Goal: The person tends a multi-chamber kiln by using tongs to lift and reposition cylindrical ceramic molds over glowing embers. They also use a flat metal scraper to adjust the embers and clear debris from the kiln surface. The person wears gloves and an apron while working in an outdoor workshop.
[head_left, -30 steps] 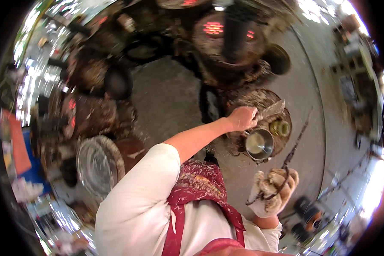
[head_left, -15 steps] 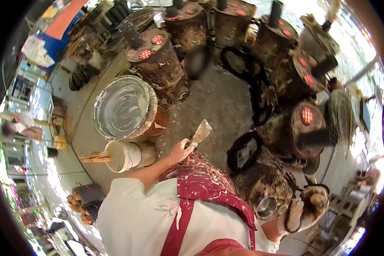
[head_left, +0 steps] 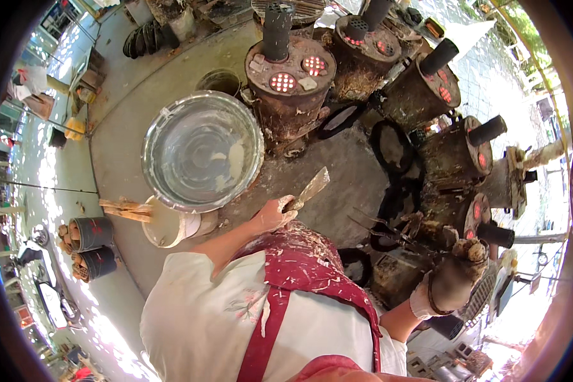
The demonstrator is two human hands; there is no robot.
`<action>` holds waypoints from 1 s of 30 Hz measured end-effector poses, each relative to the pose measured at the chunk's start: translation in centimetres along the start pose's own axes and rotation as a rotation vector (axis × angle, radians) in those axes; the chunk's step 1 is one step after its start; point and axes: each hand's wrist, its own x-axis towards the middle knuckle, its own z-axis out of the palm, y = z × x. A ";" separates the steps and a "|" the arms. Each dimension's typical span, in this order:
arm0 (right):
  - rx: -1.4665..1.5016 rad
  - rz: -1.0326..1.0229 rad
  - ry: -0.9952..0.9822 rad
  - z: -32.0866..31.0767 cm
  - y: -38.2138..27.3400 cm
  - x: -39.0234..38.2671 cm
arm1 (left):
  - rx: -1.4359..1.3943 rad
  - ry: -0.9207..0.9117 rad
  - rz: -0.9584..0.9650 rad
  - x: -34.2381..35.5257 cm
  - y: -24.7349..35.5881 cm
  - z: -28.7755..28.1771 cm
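Observation:
My left hand, smeared with pale batter, is closed round a batter-coated flat scraper whose blade points up and away. It is just in front of my splattered maroon apron. Beyond it to the left stands a wide metal basin with thin white batter and some thicker streaks inside. My right hand reaches out at the lower right in a pale glove. A blurred round patch hides its fingers, so what it holds is unclear. Dark metal prongs extend up and left of it.
Several drum stoves curve round from the far side to the right, with glowing red briquettes and black perforated cylinders on top. Dark round pans sit beside them. A white bucket with wooden sticks stands left.
The view has turned, so the basin looks larger and the stoves sit further right. My left hand keeps the scraper. My right hand appears slightly higher, with the prongs now further left.

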 end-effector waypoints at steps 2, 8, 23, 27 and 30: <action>0.529 -0.097 -0.067 3.3 -0.1 3.4 | -0.157 -0.028 -0.025 2.5 1.5 -0.3; 1.163 -0.302 -0.453 13.4 1.5 16.5 | 0.106 -0.050 -0.007 10.3 3.2 -1.9; 1.340 -0.022 -0.590 44.3 -0.7 34.3 | -0.499 0.785 -0.117 18.1 11.5 -1.8; 1.428 0.106 -0.714 48.8 -1.0 35.3 | -0.444 0.811 -0.217 19.0 12.0 -1.6; 1.482 0.241 -0.766 51.9 -0.6 35.4 | -0.420 0.868 -0.196 19.9 11.5 -1.7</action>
